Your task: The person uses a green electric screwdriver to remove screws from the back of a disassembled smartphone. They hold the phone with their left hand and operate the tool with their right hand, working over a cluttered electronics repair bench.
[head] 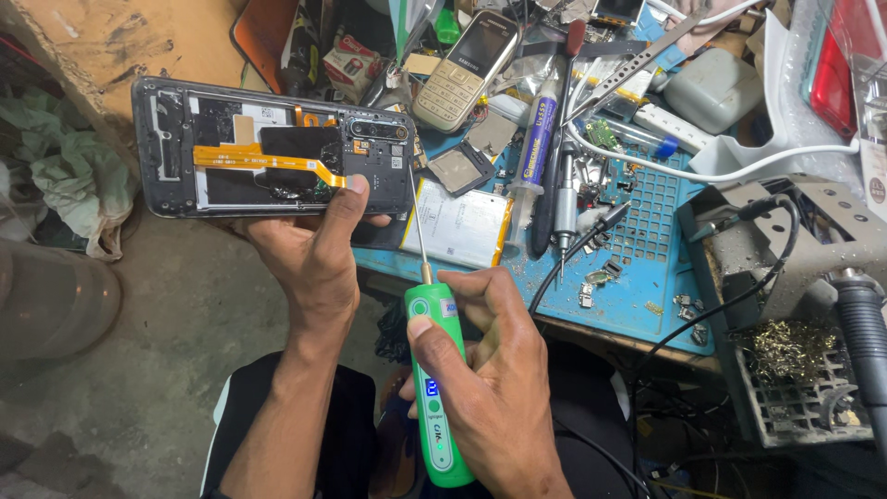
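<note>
My left hand holds an opened smartphone with its back cover off, thumb resting on its lower edge beside an orange flex cable. The phone's black board and camera module face up. My right hand grips a green electric screwdriver. Its thin metal bit points up, and the tip reaches the phone's right end near the camera module.
A blue repair mat carries a loose phone battery, a syringe tube, tweezers, small screws and parts. A beige keypad phone lies behind. At right stand a soldering-iron holder and cables.
</note>
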